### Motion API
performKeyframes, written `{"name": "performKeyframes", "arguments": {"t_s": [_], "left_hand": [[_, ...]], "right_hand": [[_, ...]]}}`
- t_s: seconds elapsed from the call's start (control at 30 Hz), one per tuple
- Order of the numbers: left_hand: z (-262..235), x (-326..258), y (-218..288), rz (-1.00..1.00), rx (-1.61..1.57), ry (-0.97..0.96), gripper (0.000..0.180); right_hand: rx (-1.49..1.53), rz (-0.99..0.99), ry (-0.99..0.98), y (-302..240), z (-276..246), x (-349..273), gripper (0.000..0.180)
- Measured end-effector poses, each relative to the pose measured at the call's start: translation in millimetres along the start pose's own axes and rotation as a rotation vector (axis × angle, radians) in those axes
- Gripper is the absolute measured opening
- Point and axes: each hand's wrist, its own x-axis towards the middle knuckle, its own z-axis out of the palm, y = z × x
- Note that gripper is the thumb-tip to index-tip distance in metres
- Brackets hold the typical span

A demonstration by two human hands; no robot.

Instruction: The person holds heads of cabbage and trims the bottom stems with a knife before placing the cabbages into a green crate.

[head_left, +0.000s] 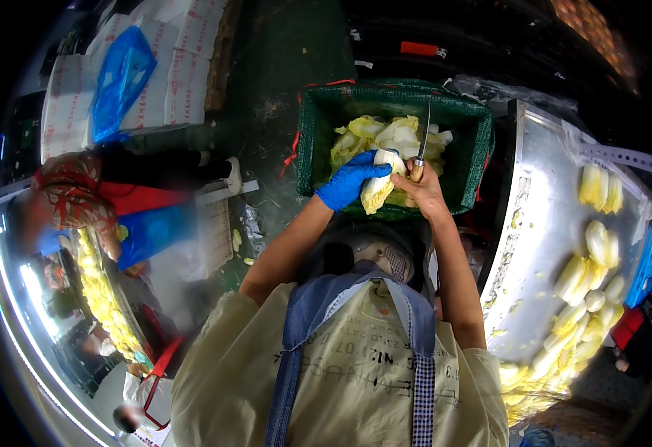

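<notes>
My left hand (352, 180), in a blue glove, is wrapped round a small head of napa cabbage (384, 185). The cabbage is pale with yellow leaf tips pointing toward me. My bare right hand (424, 188) grips the wooden handle of a knife (423, 138), its blade pointing up and away from me. Fingers of that hand also touch the cabbage's right side. Both hands are over the near part of a dark green woven bin (317, 119). Loose cabbage leaves (370, 132) lie inside it, beyond my hands.
To the right stands a metal table (538, 194) with several cabbages (583, 276) on it. Stacked white boxes (184, 82) with a blue bag (121, 82) are at far left. A co-worker (80, 190) bends near a tray of yellow cabbage (102, 298) at left.
</notes>
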Motion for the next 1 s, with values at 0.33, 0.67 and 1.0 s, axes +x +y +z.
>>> {"name": "performKeyframes", "arguments": {"t_s": [0.33,0.67,1.0], "left_hand": [[1.5,0.6,-0.8,0.031,0.235,-0.004,0.040],[-5.7,13.0,-12.0,0.094,-0.186,0.033,0.040],[-18.2,30.0,-15.5,0.463,-0.123,0.404,0.036]], "right_hand": [[-0.377,-0.078,0.171,0.0,9.4,-0.6,0.027],[0.092,-0.195,0.268,7.1,6.5,9.6,0.028],[0.086,-0.306,0.548,-3.1,-2.5,15.3,0.030]]}}
